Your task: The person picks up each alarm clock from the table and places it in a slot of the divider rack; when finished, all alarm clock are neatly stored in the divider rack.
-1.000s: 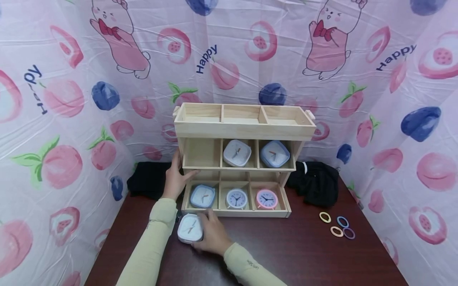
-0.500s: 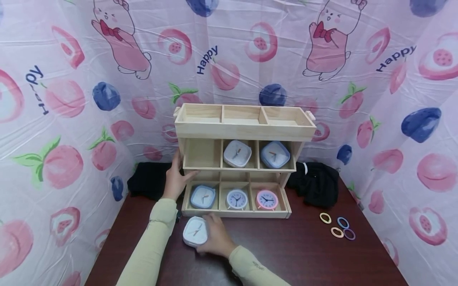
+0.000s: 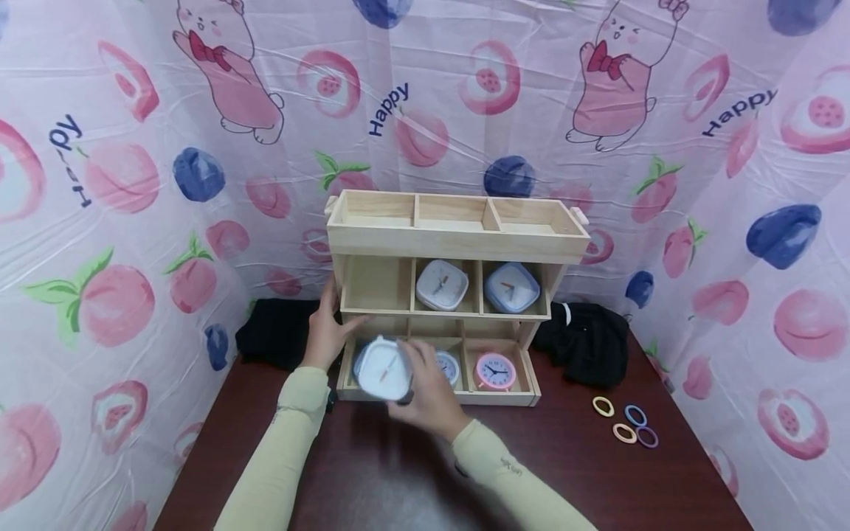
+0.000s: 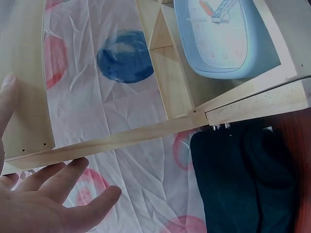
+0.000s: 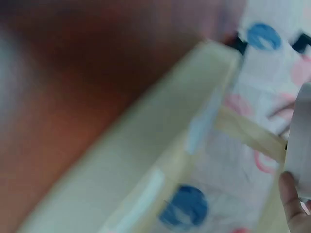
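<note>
My right hand (image 3: pixel 433 391) holds a white square alarm clock (image 3: pixel 384 369) by its right side, raised before the rack's lower left compartment. It overlaps a blue square clock (image 4: pixel 218 43) there. In the right wrist view, fingers (image 5: pixel 290 194) lie against the white clock's pale edge (image 5: pixel 299 141). My left hand (image 3: pixel 323 332) touches the left side of the wooden rack (image 3: pixel 458 242), thumb across its front and fingers extended up the side. A round white clock (image 3: pixel 448 367) and a round pink clock (image 3: pixel 494 371) sit in the bottom row.
The middle tier holds a white square clock (image 3: pixel 441 285) and a blue square clock (image 3: pixel 512 287). Black cloth (image 3: pixel 275 332) lies left of the rack, a black bundle (image 3: pixel 584 343) right. Several coloured rings (image 3: pixel 625 433) lie at right on the table (image 3: pixel 564 472). Patterned curtain (image 3: pixel 425 88) surrounds it.
My right hand has lifted the white square clock from the table in front of the rack, up and forward before the lower left compartment. The left hand stays in place.
</note>
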The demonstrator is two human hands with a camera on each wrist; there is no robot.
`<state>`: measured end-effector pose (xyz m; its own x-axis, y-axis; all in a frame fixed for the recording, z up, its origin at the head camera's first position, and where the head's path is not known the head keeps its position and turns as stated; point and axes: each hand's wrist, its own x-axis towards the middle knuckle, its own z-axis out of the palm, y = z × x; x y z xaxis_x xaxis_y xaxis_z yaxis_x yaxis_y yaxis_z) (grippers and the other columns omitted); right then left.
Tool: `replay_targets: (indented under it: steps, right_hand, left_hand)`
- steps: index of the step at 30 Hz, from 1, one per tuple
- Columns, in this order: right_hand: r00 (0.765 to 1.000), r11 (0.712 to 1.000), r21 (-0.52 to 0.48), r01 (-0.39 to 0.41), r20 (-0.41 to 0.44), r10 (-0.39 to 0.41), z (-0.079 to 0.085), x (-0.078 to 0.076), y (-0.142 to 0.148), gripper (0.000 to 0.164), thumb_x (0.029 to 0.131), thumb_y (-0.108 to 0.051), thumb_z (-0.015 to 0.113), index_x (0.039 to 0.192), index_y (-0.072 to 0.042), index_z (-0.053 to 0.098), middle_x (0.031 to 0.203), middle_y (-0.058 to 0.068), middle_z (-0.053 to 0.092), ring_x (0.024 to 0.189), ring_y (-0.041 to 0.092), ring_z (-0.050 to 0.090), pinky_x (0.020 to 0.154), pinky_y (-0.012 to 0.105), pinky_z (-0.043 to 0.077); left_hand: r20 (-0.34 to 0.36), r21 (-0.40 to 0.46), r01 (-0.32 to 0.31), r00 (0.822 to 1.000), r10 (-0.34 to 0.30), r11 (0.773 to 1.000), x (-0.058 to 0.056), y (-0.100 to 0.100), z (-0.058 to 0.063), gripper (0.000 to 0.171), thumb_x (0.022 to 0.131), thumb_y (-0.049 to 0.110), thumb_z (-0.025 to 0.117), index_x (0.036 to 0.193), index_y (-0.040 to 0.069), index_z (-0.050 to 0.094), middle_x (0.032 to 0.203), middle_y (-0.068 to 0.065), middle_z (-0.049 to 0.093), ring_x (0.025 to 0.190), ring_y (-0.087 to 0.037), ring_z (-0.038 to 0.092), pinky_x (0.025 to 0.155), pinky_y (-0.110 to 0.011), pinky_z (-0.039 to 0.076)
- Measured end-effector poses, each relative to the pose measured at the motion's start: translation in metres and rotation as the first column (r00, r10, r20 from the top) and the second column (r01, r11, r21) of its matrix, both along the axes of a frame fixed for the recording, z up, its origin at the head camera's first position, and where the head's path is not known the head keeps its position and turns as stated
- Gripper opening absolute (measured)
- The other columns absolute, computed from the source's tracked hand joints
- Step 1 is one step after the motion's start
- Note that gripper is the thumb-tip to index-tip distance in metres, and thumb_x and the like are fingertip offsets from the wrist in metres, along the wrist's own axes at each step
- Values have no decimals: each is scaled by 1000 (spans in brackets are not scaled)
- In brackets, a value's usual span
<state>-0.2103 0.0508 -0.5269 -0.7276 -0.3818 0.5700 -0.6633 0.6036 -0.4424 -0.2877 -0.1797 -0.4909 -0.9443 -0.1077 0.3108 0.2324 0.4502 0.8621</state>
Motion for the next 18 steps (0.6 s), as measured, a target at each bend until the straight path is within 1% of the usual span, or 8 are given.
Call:
replay_targets:
  steps: [2, 3, 6, 8, 11, 14, 16, 18]
  right_hand:
    - [999, 999, -31, 12, -45, -13, 19, -11, -2, 109, 58, -22, 100, 153, -2, 50, 146, 19, 54, 132, 34, 57, 112, 49, 57]
    - [998, 999, -49, 18, -53, -20, 28, -17, -4, 109, 59, -21, 100, 154, -2, 49, 147, 19, 53, 133, 35, 57, 113, 49, 57]
    - [998, 994, -105, 38, -49, -43, 52, -34, -10, 109, 61, -17, 99, 156, -3, 48, 150, 20, 51, 136, 36, 54, 117, 50, 53]
    - [998, 990, -129, 53, -36, -58, 64, -46, -14, 107, 63, -15, 98, 156, -3, 47, 151, 20, 50, 138, 36, 53, 119, 50, 51]
    - [995, 988, -127, 92, -32, -97, 76, -64, -20, 102, 65, -19, 95, 155, -5, 49, 151, 19, 51, 139, 36, 53, 120, 51, 50]
    - [992, 986, -119, 116, -30, -120, 82, -80, -27, 97, 67, -20, 94, 153, -5, 51, 150, 19, 53, 138, 37, 54, 118, 53, 51]
    - [991, 986, -107, 128, -15, -130, 85, -87, -30, 97, 68, -20, 95, 154, -6, 51, 152, 19, 52, 139, 39, 54, 118, 54, 51]
    - [991, 986, -100, 135, 20, -134, 89, -93, -34, 98, 70, -20, 96, 155, -7, 50, 155, 19, 49, 141, 39, 52, 119, 54, 49]
  left_hand:
    - [-2, -9, -2, 1000, 2, 1000, 0, -1, 1, 112, 90, 16, 88, 173, 25, 14, 165, -24, 46, 151, -42, 49, 129, -54, 39]
    - [-1, -13, -2, 1000, 2, 1000, 0, -1, 1, 111, 91, 13, 87, 173, 24, 15, 165, -25, 46, 151, -42, 49, 128, -53, 40]
    - [-4, -21, -3, 1000, 3, 1000, -1, -1, 1, 106, 93, 4, 83, 173, 21, 16, 165, -27, 44, 151, -42, 49, 126, -52, 44]
    - [-7, -18, -2, 1000, 2, 1000, -2, -1, 1, 105, 93, -1, 81, 173, 20, 17, 166, -28, 42, 150, -43, 49, 124, -53, 45]
    - [-14, -11, 2, 1000, -2, 1000, -2, -2, -1, 107, 91, 3, 84, 173, 22, 17, 166, -27, 43, 151, -43, 49, 124, -55, 45]
    - [-7, -2, 1, 1000, -1, 1000, -1, -2, -1, 111, 90, 13, 88, 173, 24, 17, 165, -26, 46, 151, -43, 49, 125, -56, 43]
    - [-1, -7, 0, 1000, 0, 1000, -1, -2, 0, 113, 89, 18, 89, 173, 25, 15, 164, -25, 47, 151, -42, 49, 126, -55, 42]
    - [6, -17, -2, 1000, 2, 1000, 0, -2, 0, 113, 90, 22, 89, 174, 27, 13, 165, -25, 45, 152, -43, 48, 126, -56, 42]
